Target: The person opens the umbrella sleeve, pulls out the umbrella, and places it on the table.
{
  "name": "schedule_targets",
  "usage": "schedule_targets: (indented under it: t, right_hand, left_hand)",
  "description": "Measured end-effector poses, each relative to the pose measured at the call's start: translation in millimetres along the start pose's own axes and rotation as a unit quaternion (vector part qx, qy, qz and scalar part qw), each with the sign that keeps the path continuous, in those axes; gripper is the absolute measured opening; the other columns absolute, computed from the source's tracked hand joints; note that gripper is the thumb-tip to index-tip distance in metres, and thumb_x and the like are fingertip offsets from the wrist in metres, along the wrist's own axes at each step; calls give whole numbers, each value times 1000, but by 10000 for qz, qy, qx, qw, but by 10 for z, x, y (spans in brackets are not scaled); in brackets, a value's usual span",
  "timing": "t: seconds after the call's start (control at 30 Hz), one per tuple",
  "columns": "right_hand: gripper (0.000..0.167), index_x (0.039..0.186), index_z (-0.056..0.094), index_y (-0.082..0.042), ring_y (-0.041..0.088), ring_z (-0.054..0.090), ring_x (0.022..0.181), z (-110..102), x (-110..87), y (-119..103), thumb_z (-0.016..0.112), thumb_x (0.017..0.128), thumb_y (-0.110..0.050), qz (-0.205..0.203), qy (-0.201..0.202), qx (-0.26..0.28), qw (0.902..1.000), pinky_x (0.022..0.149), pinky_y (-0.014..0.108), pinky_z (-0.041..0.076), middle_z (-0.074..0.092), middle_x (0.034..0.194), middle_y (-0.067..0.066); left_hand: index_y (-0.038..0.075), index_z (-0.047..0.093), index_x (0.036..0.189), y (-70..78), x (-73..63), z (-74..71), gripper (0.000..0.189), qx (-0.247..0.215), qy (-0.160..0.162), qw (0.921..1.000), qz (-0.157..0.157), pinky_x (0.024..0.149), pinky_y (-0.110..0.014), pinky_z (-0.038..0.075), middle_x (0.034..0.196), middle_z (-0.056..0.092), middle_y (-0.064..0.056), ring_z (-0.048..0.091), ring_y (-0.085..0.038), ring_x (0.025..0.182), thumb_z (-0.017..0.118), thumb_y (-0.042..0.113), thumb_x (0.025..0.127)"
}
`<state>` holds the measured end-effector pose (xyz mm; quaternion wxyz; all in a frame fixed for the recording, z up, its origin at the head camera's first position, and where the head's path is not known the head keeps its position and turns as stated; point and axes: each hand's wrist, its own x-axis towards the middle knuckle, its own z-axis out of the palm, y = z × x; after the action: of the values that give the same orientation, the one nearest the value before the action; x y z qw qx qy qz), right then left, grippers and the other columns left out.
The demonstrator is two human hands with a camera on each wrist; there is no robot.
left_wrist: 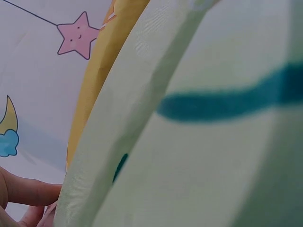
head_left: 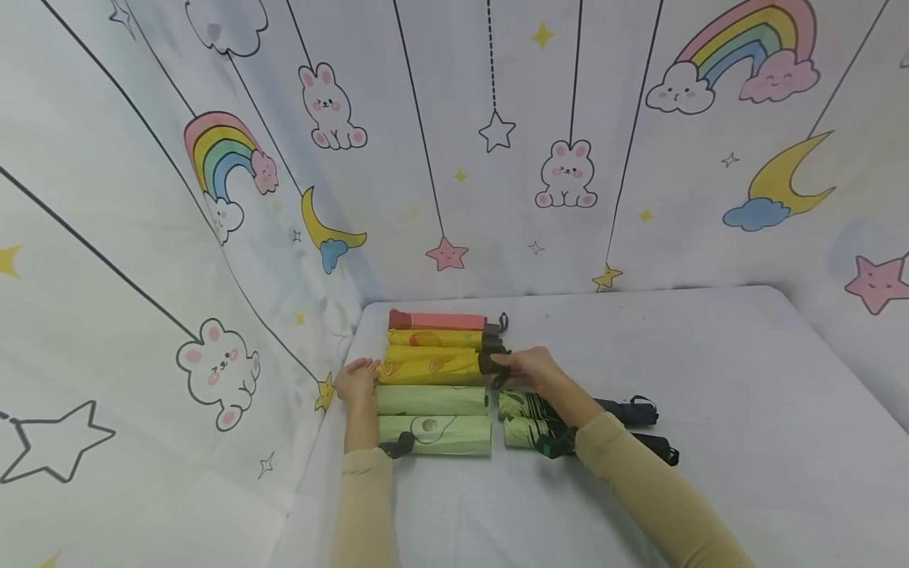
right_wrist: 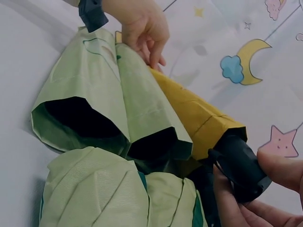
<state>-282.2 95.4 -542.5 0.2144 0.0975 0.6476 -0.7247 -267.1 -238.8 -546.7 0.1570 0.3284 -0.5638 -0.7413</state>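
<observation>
Several folded umbrellas lie side by side on the white table (head_left: 710, 371): a coral one (head_left: 436, 321), two yellow ones and two light green ones (head_left: 431, 400). My right hand (head_left: 507, 364) grips the black handle (right_wrist: 239, 163) of the nearer yellow umbrella (head_left: 429, 367). My left hand (head_left: 358, 377) rests with relaxed fingers against that umbrella's other end; the fingers (right_wrist: 150, 47) show in the right wrist view. The left wrist view is filled by a green umbrella (left_wrist: 189, 142), with the yellow one (left_wrist: 99, 80) behind it and my fingers (left_wrist: 23, 191) at the lower left.
Under my right forearm lie two green patterned umbrellas (head_left: 527, 418) and two dark navy ones (head_left: 632, 411). A cartoon-printed cloth backdrop (head_left: 454, 142) rises behind and to the left of the table. A black strap (head_left: 399, 446) lies on the nearest green umbrella.
</observation>
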Motion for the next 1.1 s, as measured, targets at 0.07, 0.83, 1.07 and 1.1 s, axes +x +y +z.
schedule_targets:
  t: [0.07,0.83,1.07,1.1]
  right_hand:
    - [54,124,61,16,29,79,86,-17,-8,-11,86,88,-17,-14,31,74,10000,85,40,64,77,100,24]
    - [49,128,64,13,42,72,108,-246,-113,-83,82,91,-14,-31,-1,417,9991,91,45,62,76,107,22]
    - [49,127,64,12,36,76,100,-311,-117,-105,83,90,-15,17,78,444,9990,88,42,63,78,101,19]
    - [49,127,64,11,35,76,100,-316,-120,-109,83,90,-14,54,101,449,9989,88,42,63,78,101,19]
  left_hand:
    - [-12,58,132,4,0,-1,40,30,43,10000,-8,97,-31,59,131,61,-28,67,-35,123,59,-18,92]
    - [-12,49,140,-6,-16,5,50,-334,92,9994,39,100,-32,57,131,64,-32,67,-37,122,58,-21,92]
    - [-12,48,139,7,-20,9,50,-373,127,9991,143,92,-26,60,132,62,-34,67,-38,122,59,-20,92]
    - [-12,48,140,8,-24,6,50,-359,137,9992,145,91,-25,60,131,63,-34,67,-38,122,59,-20,92]
